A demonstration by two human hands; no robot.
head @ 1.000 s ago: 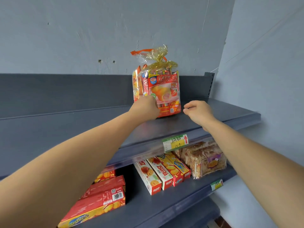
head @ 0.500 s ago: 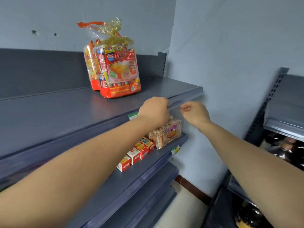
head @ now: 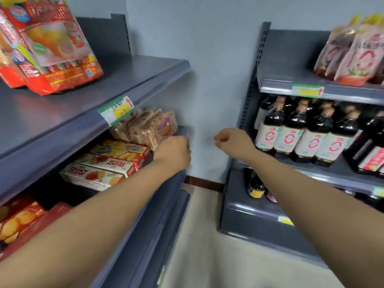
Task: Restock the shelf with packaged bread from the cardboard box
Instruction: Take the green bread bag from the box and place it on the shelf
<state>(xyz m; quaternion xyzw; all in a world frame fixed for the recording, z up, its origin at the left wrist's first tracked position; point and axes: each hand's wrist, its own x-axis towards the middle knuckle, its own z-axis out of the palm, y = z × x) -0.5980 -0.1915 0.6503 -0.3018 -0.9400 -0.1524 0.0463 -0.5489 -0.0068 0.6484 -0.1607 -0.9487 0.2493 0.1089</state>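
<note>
Bread bag [head: 49, 48] stands upright on top shelf [head: 128, 80], far L of view, cut off by the frame edge. It has a red-orange wrapper w/ a clear window. A 2nd bag [head: 8, 73] of the same kind sits just beside it on its L. Neither hand touches either bag; both hands are well below and to the R.

L hand [head: 173, 151] is out in front of the R end of 2nd shelf [head: 182, 129]. Back of hand faces the camera, fingers curled away & out of sight. It's just beside the sliced pack [head: 145, 125] and overlaps the pack's lower R corner in view. Can't tell if it touches or grips anything.

R hand [head: 232, 142] hangs in mid-air in front of the wall [head: 207, 59], btwn 2nd shelf's end and R unit [head: 259, 217]. Its fingers are curled in to a loose fist, thumb by the forefinger, nothing in it. The hands are near each other but apart.

Sliced pack lies at the R end of 2nd shelf, below the price tag [head: 115, 110] on top shelf's front edge. L of it, flat boxes [head: 108, 161] w/ fruit print lie side by side. Further L are red biscuit packs [head: 18, 221], blurred.

On R unit, dark bottles [head: 301, 134] w/ pale labels stand in rows on the mid shelf. Pink pouches [head: 353, 48] stand on the shelf above. Pale floor [head: 207, 246] shows below.
</note>
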